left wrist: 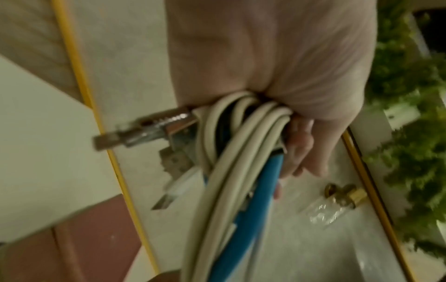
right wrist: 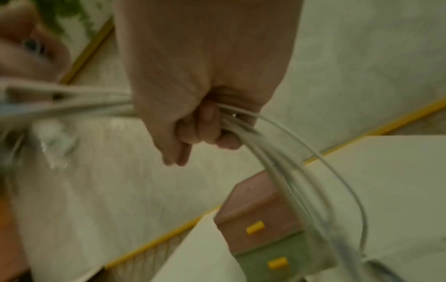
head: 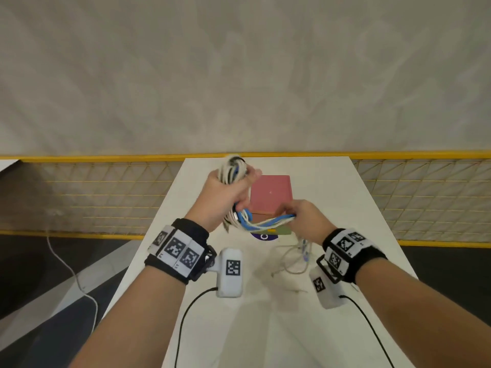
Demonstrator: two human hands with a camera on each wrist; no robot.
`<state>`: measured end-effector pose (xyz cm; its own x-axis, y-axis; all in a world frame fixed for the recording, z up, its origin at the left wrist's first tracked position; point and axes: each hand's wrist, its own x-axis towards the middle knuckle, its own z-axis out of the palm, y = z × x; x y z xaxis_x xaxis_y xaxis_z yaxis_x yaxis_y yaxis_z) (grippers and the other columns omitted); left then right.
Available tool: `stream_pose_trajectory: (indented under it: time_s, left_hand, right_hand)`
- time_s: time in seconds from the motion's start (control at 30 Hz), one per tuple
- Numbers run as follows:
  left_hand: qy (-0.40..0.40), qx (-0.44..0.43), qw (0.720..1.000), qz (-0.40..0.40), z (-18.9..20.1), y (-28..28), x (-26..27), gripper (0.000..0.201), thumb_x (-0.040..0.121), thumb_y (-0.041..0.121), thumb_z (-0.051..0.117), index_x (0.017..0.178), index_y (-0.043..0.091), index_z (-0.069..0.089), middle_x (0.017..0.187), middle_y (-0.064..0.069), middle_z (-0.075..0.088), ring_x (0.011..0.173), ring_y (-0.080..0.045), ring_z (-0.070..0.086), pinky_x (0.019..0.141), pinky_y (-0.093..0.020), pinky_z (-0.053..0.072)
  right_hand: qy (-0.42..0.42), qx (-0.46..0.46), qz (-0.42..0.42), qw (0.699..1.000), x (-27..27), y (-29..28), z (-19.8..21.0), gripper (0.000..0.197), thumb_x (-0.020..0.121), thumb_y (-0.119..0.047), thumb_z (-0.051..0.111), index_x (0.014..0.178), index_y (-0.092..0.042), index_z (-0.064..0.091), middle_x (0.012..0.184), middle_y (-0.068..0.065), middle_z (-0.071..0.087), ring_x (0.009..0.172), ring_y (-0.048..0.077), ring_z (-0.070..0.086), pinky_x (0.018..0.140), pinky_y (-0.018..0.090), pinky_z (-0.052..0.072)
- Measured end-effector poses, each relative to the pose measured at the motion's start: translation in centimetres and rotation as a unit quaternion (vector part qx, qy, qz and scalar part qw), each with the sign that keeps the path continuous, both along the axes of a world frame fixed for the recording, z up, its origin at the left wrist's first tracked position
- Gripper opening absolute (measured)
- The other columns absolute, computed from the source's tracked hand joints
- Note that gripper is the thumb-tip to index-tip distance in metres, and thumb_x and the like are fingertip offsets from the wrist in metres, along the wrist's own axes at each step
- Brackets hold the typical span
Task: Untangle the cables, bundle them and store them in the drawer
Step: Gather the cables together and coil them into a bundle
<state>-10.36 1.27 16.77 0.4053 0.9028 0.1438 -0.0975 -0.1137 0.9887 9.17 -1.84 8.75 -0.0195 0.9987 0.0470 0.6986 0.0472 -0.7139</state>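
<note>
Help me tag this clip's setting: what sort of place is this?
Probably an indoor recording station, not a home: a bare white table, a yellow-framed wire mesh barrier behind it, and black wrist straps with square printed markers on both arms.

Wall: a pale, mottled grey wall fills the whole upper half of the head view.
Railing: a yellow rail runs across at the wall's foot, with a yellow wire mesh panel below it on both sides.
Table: a white table stretches away, its far edge meeting the rail.
Floor: dark floor on the left, crossed by a pale stripe and a loose white cord.
Greenery: leafy plants show in the left wrist view.
</note>
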Motion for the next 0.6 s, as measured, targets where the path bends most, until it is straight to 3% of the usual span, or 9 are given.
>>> stream_pose_trajectory:
  time_s: [0.07,0.17,0.27,0.33,0.47,0.6]
  left_hand:
    - [0.094,-0.015,0.995,-0.015,-1.1,-0.2,0.1,0.017,0.087,0.024,0.071,0.087,0.009,0.063,0.045,0.004,0.037,0.038,-0.015,0.033,0.06,-0.038,0.045]
    - [0.157,-0.052,0.986,-0.008,-2.3,-0.4,0.7,0.033,0.082,0.03,0.076,0.092,0.001,0.064,0.044,0.008,0.042,0.037,-0.013,0.037,0.052,-0.03,0.043]
    - [0.201,-0.032,0.979,-0.028,-3.2,-0.8,1.5,0.03,0.076,0.031,0.081,0.07,0.015,0.057,0.042,0.011,0.047,0.037,-0.012,0.041,0.043,-0.024,0.04]
    - [0.229,-0.025,0.972,-0.047,-3.7,-0.9,1.8,0.03,0.073,0.032,0.084,0.068,0.022,0.056,0.046,0.008,0.051,0.038,-0.01,0.043,0.041,-0.021,0.039]
    - [0.304,-0.015,0.949,-0.08,-4.8,-0.8,1.7,0.027,0.071,0.026,0.084,0.074,0.008,0.065,0.056,-0.002,0.058,0.047,-0.015,0.052,0.05,-0.024,0.043]
    - [0.26,-0.017,0.965,-0.032,-5.5,-0.7,1.6,0.024,0.081,0.022,0.074,0.092,0.002,0.064,0.075,-0.007,0.061,0.066,-0.016,0.054,0.065,-0.028,0.044]
  right_hand:
    - [-0.038,0.019,-0.029,0.999,-0.1,0.5,1.0,0.019,0.073,-0.013,0.069,0.083,-0.027,0.06,0.063,-0.01,0.053,0.059,0.012,0.05,0.055,0.023,0.036]
    - [-0.097,0.039,-0.052,0.993,-1.1,0.8,2.0,0.029,0.074,-0.009,0.063,0.099,-0.023,0.06,0.072,-0.005,0.056,0.069,0.017,0.054,0.06,0.027,0.041]
    - [-0.127,0.046,-0.04,0.99,-2.0,0.6,2.7,0.039,0.075,-0.008,0.062,0.112,-0.019,0.055,0.081,0.004,0.062,0.076,0.024,0.06,0.063,0.031,0.047]
    - [-0.132,0.048,-0.022,0.99,-2.3,0.5,3.1,0.045,0.073,-0.009,0.064,0.116,-0.017,0.052,0.08,0.006,0.062,0.074,0.026,0.061,0.061,0.032,0.048]
    - [-0.084,0.038,-0.019,0.996,-2.2,0.5,3.6,0.054,0.067,0.0,0.066,0.116,-0.017,0.052,0.07,0.005,0.056,0.062,0.019,0.052,0.054,0.033,0.042]
    - [0.032,0.022,0.016,0.999,-1.5,0.3,4.5,0.037,0.07,0.001,0.07,0.102,-0.012,0.057,0.067,0.009,0.057,0.059,0.018,0.05,0.056,0.034,0.041]
